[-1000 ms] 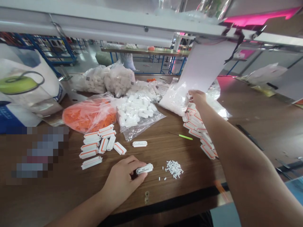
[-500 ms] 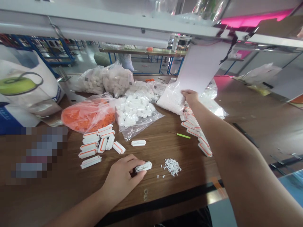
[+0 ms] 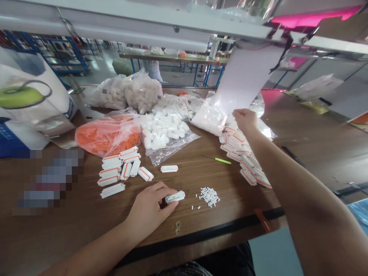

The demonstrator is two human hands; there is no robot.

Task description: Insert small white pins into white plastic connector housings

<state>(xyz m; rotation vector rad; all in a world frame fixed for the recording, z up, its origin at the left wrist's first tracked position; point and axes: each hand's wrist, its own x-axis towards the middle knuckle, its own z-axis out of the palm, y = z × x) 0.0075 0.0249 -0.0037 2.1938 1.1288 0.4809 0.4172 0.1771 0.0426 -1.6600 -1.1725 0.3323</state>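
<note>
My left hand (image 3: 152,205) is closed around the end of a small white plastic housing (image 3: 176,197), whose row of small holes faces up. Beside it on the table lies a loose pile of tiny white plastic pieces (image 3: 209,196). My right hand (image 3: 245,119) is raised at the back, its fingers closed, just right of a clear bag of small white pieces (image 3: 208,118). What those fingers hold, if anything, is too small to make out. Below that forearm lies a heap of white housings with orange strips (image 3: 234,147).
Several white and orange housings (image 3: 109,180) lie at left, and a single one (image 3: 169,168) lies mid-table. A green-handled pick (image 3: 222,160) rests nearby. Behind are a bag of orange parts (image 3: 106,134) and a bag of white housings (image 3: 163,132). A white upright panel (image 3: 241,76) stands behind my right hand.
My right hand has moved right, away from the bag of small white pieces it was touching. My left hand keeps its hold on the white housing. The view has shifted slightly.
</note>
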